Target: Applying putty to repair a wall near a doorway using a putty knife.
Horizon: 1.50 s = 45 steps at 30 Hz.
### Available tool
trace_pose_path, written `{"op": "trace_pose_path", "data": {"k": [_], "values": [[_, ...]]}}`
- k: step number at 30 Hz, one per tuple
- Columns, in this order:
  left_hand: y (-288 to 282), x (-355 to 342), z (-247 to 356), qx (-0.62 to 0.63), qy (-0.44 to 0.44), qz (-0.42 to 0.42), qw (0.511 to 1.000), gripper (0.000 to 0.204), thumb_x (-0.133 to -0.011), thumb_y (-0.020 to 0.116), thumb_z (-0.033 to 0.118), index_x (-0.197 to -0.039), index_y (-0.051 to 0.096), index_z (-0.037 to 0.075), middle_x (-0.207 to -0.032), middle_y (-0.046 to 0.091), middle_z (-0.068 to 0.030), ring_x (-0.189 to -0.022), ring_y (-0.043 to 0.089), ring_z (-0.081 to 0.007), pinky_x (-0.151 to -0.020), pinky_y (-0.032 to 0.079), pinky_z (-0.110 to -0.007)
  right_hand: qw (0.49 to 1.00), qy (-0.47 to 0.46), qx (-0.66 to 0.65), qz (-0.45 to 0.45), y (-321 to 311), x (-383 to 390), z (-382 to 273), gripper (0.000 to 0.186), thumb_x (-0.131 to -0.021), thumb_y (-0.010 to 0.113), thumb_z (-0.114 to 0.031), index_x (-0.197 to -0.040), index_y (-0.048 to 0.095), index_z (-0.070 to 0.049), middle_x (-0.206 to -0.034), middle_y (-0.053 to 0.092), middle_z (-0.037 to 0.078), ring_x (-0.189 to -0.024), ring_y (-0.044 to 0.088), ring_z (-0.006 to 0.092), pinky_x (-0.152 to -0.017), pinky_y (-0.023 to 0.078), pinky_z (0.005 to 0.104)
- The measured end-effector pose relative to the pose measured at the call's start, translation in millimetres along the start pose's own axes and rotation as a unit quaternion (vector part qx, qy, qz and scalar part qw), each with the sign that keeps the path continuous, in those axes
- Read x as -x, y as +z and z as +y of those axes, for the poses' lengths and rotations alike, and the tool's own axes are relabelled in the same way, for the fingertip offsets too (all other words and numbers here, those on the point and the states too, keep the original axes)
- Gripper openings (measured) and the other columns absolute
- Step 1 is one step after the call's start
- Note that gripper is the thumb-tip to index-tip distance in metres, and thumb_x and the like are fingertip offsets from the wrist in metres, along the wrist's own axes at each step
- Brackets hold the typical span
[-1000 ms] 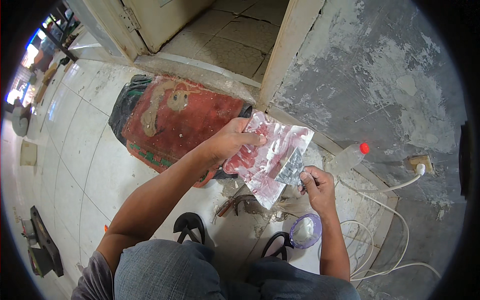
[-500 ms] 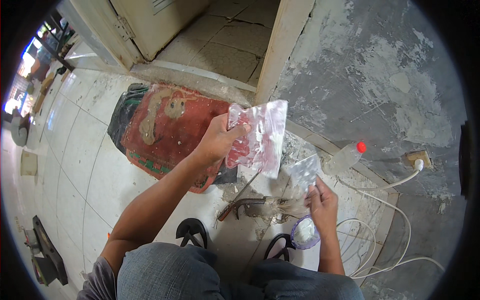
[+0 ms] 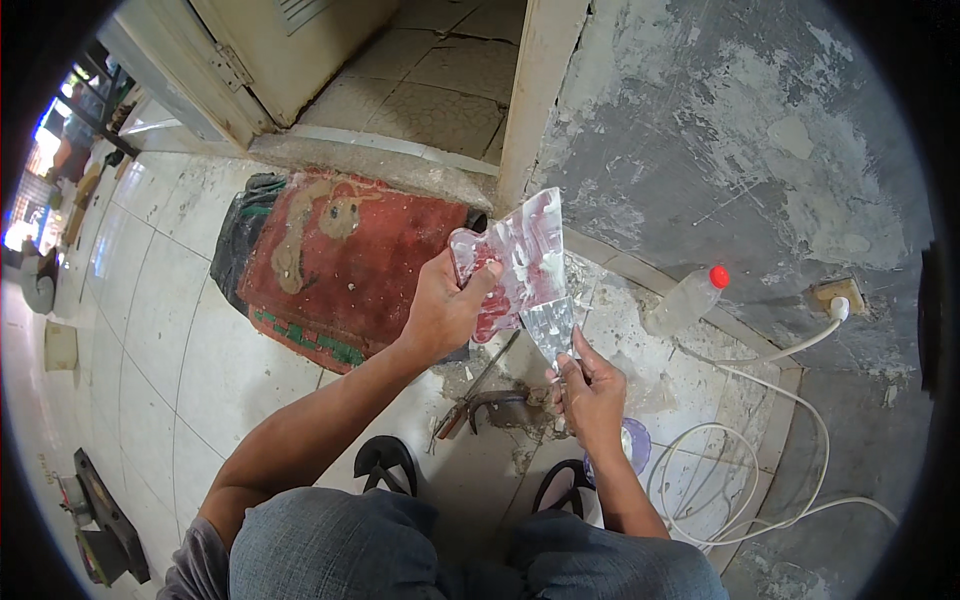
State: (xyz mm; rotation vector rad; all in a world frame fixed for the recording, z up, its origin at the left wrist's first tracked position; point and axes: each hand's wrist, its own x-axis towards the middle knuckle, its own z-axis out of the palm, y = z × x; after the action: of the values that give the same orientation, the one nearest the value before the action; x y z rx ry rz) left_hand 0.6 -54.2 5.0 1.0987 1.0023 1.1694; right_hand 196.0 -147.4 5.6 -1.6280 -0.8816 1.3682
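Note:
My left hand [image 3: 440, 310] grips a reddish spreading plate [image 3: 525, 250] streaked with white paste, thumb over its face. My right hand [image 3: 592, 400] is closed on a metal putty knife [image 3: 546, 325], its wide blade against the plate's lower right edge. Below them on the dusty floor lie a hammer [image 3: 498, 405] and a thin tool with an orange-brown handle [image 3: 452, 420]. Behind my right wrist, a purple tub [image 3: 637, 443] with white paste is partly hidden.
A dirty red mat [image 3: 360, 260] lies before an open doorway [image 3: 410, 110]. A red-capped bottle [image 3: 680, 305] stands by the patched grey wall [image 3: 750, 150]. A white cable [image 3: 822, 440] loops from a socket [image 3: 835, 295]. A black object [image 3: 100, 515] lies at left.
The knife was on the plate a second ago, then apart from it half a second ago; now my right hand has moved up-left and the blade meets the plate's lower edge again.

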Motion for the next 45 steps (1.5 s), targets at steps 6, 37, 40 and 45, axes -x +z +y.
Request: {"op": "trace_pose_path", "data": {"k": [6, 37, 40, 45], "values": [[4.4, 9.8, -6.4, -0.036, 0.024, -0.013, 0.999, 0.016, -0.096, 0.058, 0.011, -0.104, 0.06, -0.002, -0.086, 0.062, 0.0014, -0.079, 0.053, -0.0053, -0.071, 0.047, -0.025, 1.0, -0.001, -0.022, -0.002, 7.0, -4.6, -7.9, 0.042, -0.094, 0.06, -0.006, -0.136, 0.055, -0.008, -0.078, 0.065, 0.005, -0.052, 0.052, 0.0065, -0.044, 0.043, 0.0219], [-41.9, -13.0, -35.9, -0.021, -0.038, 0.032, 0.999, 0.012, -0.094, 0.058, 0.009, -0.099, 0.061, -0.001, -0.081, 0.062, -0.0011, -0.074, 0.054, -0.008, -0.071, 0.048, -0.029, 0.934, -0.305, 0.182, -0.032, -18.7, -87.4, -79.4, 0.04, -0.094, 0.05, 0.001, -0.13, 0.062, -0.01, -0.086, 0.055, 0.003, -0.073, 0.057, 0.0119, -0.068, 0.046, 0.0255], [-40.0, -18.4, -46.1, -0.002, -0.047, 0.042, 0.998, 0.012, -0.094, 0.058, 0.009, -0.098, 0.061, -0.001, -0.081, 0.062, -0.0013, -0.072, 0.054, -0.0082, -0.07, 0.048, -0.029, 0.83, -0.455, 0.321, 0.019, -17.0, -112.1, -81.7, 0.043, -0.089, 0.053, 0.005, -0.127, 0.064, -0.012, -0.083, 0.056, 0.007, -0.068, 0.055, 0.0155, -0.066, 0.046, 0.0274], [-34.9, -21.6, -43.9, -0.01, -0.059, 0.047, 0.997, 0.013, -0.094, 0.058, 0.01, -0.099, 0.061, -0.001, -0.082, 0.063, -0.0023, -0.073, 0.056, -0.0089, -0.07, 0.048, -0.029, 0.784, -0.519, 0.34, 0.005, -8.3, -126.6, -95.3, 0.045, -0.083, 0.06, 0.009, -0.121, 0.067, -0.013, -0.081, 0.057, 0.009, -0.065, 0.055, 0.0213, -0.063, 0.046, 0.03]]}}
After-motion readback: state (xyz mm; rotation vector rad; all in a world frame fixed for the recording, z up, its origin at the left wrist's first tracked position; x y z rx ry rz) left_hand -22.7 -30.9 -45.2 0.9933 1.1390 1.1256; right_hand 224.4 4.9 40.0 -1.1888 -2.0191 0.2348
